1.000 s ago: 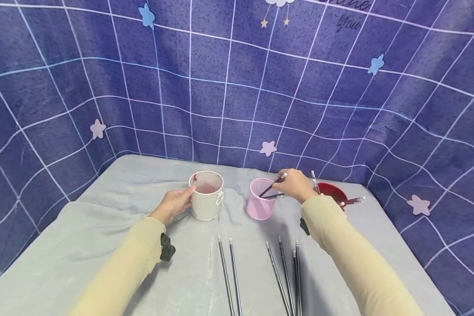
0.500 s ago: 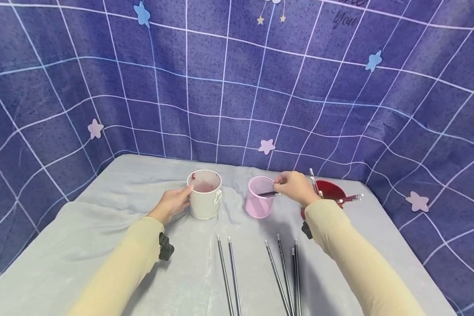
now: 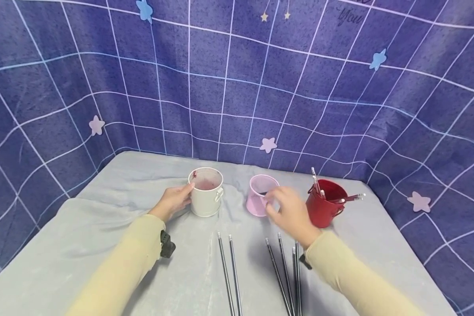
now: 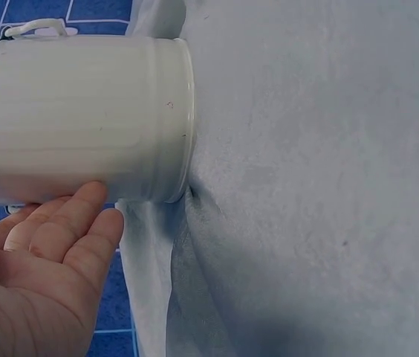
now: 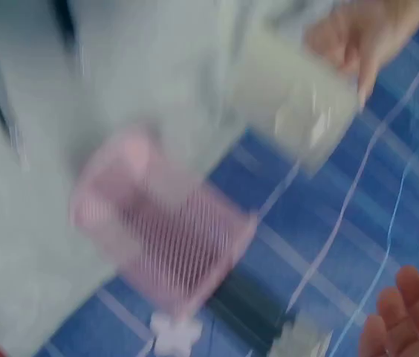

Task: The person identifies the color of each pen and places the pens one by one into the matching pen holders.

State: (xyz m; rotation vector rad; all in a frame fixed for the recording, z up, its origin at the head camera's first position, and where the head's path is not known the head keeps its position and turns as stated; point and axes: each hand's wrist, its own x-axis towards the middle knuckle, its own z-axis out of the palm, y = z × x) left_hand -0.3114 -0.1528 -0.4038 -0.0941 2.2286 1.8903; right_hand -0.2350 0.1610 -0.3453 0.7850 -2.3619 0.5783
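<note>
My left hand (image 3: pixel 173 201) holds the white metal bucket (image 3: pixel 206 202) at its left side, thumb at the rim. In the left wrist view my fingers (image 4: pixel 76 223) touch the white bucket's outer wall. To the right stands a pink ribbed cup (image 3: pixel 256 202) with black pencils (image 5: pixel 247 309) in it, their ends sticking out. My right hand (image 3: pixel 290 213), blurred, is just in front of the pink cup's right side, with nothing in its loosely bent fingers. In the right wrist view those fingers (image 5: pixel 406 309) show at the lower right.
A red bucket (image 3: pixel 317 210) with several pencils in it stands at the right. Two dark pencils (image 3: pixel 229 272) lie on the grey cloth (image 3: pixel 197 272) in front, and several black pencils (image 3: pixel 286 276) lie to their right. A blue gridded curtain (image 3: pixel 237 87) hangs behind.
My right hand has let go of a black pencil, which dropped into the pink cup, and has come back toward me, uncovering the red bucket. My left hand stays at the white bucket.
</note>
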